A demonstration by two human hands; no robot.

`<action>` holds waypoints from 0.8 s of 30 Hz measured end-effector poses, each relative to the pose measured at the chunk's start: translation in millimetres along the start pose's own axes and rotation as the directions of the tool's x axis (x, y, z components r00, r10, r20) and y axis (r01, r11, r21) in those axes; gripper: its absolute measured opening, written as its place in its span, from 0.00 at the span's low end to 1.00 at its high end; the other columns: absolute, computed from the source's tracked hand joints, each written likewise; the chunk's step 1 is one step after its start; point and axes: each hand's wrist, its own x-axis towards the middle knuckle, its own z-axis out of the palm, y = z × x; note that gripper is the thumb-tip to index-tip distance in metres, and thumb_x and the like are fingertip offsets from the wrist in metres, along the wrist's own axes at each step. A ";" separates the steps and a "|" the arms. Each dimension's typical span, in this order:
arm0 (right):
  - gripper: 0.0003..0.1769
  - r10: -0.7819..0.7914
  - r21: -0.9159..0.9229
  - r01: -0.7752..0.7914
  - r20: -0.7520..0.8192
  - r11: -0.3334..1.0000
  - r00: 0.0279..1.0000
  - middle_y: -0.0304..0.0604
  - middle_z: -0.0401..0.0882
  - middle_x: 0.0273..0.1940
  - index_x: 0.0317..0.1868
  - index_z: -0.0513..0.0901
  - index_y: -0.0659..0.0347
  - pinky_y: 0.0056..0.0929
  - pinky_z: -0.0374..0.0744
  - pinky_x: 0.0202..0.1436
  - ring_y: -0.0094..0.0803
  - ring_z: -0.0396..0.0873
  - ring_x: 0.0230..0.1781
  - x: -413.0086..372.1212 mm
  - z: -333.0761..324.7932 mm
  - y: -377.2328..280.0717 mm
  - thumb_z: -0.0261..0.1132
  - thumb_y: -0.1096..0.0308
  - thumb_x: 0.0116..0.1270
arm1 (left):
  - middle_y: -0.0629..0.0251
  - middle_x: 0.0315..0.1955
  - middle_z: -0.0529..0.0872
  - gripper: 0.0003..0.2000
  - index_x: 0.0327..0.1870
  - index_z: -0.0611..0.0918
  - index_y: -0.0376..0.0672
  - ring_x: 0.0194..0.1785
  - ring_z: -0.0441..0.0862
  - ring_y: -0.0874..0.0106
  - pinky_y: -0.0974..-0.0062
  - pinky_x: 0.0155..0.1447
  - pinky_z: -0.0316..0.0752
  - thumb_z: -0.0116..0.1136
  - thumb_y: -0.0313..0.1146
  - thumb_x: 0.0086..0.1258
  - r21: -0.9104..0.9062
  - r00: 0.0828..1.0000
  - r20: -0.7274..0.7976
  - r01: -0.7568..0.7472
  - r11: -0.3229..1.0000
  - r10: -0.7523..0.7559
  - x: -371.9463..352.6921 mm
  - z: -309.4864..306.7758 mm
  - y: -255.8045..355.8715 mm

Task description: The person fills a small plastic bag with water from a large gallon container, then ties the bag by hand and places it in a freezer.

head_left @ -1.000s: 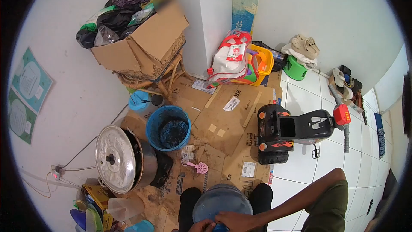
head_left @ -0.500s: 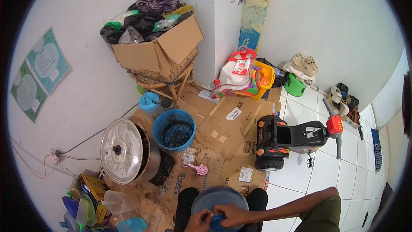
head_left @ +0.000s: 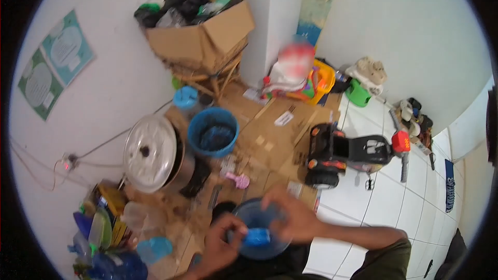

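A translucent bluish bowl (head_left: 248,208) sits between my knees, close to my body. Inside its outline shows a bright blue object (head_left: 257,237), smeared by motion. My left hand (head_left: 223,241) is over the bowl's left side, thumb and fingers pinched together beside the blue object; I cannot tell what they hold. Over the right side of the bowl, my right hand (head_left: 293,215) is raised, blurred, with fingers apart and nothing visible in them. A pink toy-like item (head_left: 238,180) lies on the cardboard just beyond the bowl.
Flattened cardboard (head_left: 270,150) covers the floor. A large lidded pot (head_left: 150,153) and a blue bucket (head_left: 213,132) stand ahead left. Plastic containers (head_left: 140,220) crowd the near left. To the right stands a black ride-on toy (head_left: 358,153) on white tiles.
My hands have come apart: the right lifted up and right, the left shifted left. The view has tilted, so the bowl appears higher, and the blue object shows more between them.
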 end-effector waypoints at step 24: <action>0.33 -0.152 -0.188 0.147 -0.013 0.971 0.988 0.47 0.76 0.42 0.35 0.77 0.61 0.38 0.69 0.56 0.41 0.73 0.51 -52.8 112.3 125.3 0.84 0.55 0.30 | 0.45 0.53 0.69 0.31 0.64 0.65 0.39 0.56 0.70 0.51 0.58 0.55 0.68 0.63 0.30 0.58 0.282 0.246 -0.959 0.886 0.369 0.143 -385.2 -146.6 -393.9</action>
